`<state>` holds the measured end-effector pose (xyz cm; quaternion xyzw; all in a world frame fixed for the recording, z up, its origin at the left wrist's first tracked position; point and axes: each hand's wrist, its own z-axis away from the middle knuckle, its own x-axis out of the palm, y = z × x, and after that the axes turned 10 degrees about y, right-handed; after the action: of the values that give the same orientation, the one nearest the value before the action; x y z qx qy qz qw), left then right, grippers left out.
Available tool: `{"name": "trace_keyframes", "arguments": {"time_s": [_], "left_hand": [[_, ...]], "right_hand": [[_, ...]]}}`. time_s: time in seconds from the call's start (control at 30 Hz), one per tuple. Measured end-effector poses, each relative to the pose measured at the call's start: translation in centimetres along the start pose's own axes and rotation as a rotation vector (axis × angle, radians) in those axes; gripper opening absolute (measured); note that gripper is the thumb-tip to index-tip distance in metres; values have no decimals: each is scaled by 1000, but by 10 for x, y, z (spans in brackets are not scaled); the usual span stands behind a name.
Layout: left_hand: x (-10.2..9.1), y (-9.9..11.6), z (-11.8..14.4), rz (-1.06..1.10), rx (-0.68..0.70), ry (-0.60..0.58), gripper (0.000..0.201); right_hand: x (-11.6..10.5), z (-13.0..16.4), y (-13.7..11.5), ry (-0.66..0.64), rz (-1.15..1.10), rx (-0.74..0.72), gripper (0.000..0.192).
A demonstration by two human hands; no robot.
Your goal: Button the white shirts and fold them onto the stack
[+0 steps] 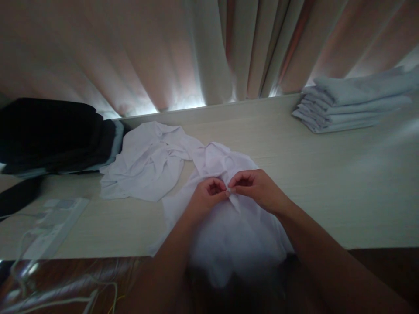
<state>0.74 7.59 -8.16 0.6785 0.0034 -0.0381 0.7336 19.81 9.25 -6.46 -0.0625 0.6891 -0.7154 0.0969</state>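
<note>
Forearms (319,235) flanking white shirt (225,235) pinched between fingers (244,190).

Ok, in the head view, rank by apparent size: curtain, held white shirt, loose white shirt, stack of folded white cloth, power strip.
Largest to smallest:
1. Curtain
2. Held white shirt
3. Loose white shirt and stack of folded white cloth: too alike to rank
4. Power strip
</note>
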Motion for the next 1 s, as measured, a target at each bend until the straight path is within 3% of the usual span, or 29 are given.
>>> {"name": "trace_keyframes", "arguments": {"time_s": [0.2, 0.4, 0.67, 0.87, 1.0], "left_hand": [[5, 2, 4, 44, -25, 67, 22], [7, 14, 7, -12, -48, -5, 11], [-1, 8, 4, 94, -95, 21, 19], [-1, 3, 5, 315, -206, 72, 24], [-2, 4, 6, 378, -225, 31, 24]], "right_hand": [[1, 0, 0, 98, 3, -47, 8], [4, 2, 1, 114, -33, -61, 10], [14, 6, -1, 117, -117, -16, 18], [16, 8, 0, -23, 207, -46, 23], [17, 10, 0, -46, 214, -71, 23]]}}
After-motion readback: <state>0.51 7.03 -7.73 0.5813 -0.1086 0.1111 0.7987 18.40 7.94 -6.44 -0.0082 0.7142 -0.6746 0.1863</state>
